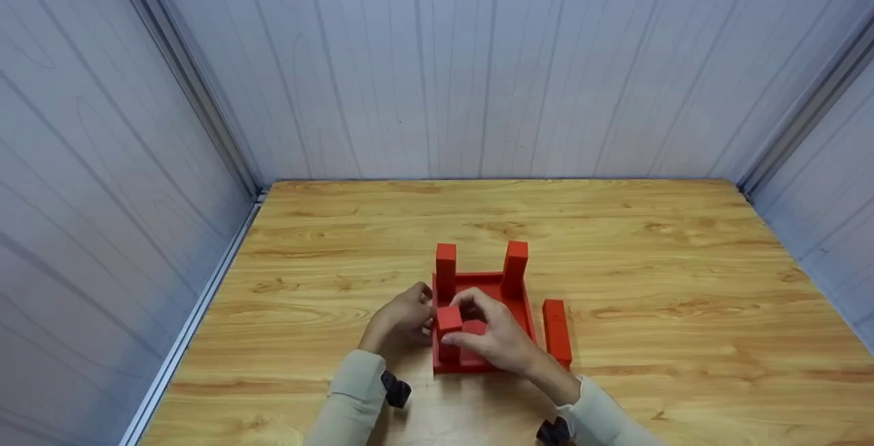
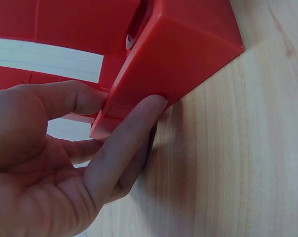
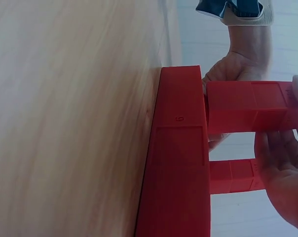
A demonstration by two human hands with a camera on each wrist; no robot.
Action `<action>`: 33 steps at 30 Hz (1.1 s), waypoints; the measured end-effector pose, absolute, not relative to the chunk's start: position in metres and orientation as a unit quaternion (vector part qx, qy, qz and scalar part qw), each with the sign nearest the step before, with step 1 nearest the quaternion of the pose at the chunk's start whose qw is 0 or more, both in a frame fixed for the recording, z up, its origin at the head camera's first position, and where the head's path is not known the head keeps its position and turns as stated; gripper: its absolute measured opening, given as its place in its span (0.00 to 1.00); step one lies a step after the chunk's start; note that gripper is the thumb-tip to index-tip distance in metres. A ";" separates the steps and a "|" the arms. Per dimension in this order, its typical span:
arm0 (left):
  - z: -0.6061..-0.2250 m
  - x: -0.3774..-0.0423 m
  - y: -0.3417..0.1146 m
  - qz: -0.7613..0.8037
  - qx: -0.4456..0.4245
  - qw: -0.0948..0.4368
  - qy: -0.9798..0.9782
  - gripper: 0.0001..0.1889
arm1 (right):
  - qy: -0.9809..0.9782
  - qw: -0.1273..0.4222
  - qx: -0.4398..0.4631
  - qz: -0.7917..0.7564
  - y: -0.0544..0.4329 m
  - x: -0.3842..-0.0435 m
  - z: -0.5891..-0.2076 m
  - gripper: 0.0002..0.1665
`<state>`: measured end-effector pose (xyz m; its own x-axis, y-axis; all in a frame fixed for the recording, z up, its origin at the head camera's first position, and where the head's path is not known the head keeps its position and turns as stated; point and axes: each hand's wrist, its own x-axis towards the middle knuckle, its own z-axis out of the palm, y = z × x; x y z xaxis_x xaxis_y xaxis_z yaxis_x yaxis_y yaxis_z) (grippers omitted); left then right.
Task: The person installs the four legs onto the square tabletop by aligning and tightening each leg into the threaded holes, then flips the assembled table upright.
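Observation:
A shallow red square tray-like base [image 1: 530, 326] lies on the wooden table with posts at its corners. Two red posts stand upright at its far left corner [image 1: 446, 268] and far right corner [image 1: 515, 268]. At the near left corner my right hand [image 1: 502, 337] pinches the upper end of a third red post [image 3: 252, 106] between thumb and fingers. My left hand [image 1: 406, 313] grips the base's left wall, with some fingers [image 2: 127, 140] along its outer face. The third post's lower end meets the base in the right wrist view.
A loose red block [image 1: 558, 330] lies on the table just right of the base. Pale panel walls [image 1: 450, 91] rise behind and on both sides of the wooden table [image 1: 328, 248]. Each wrist carries a small black device [image 1: 396, 389].

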<state>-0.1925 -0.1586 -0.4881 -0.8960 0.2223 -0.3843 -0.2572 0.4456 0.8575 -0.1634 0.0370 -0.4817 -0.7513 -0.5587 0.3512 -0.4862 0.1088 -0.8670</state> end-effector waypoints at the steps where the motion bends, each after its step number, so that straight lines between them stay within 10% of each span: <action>1: -0.488 -0.193 -0.159 0.524 -0.008 0.228 0.820 0.18 | 0.746 0.030 -0.348 -0.566 0.037 -0.163 -0.482 0.23; 18: -0.488 -0.193 -0.159 0.548 -0.022 0.239 0.802 0.19 | 0.777 0.032 -0.310 -0.547 0.030 -0.151 -0.466 0.25; 33: -0.488 -0.194 -0.158 0.540 -0.022 0.245 0.805 0.18 | 0.632 0.166 -0.402 -0.641 0.044 -0.169 -0.479 0.26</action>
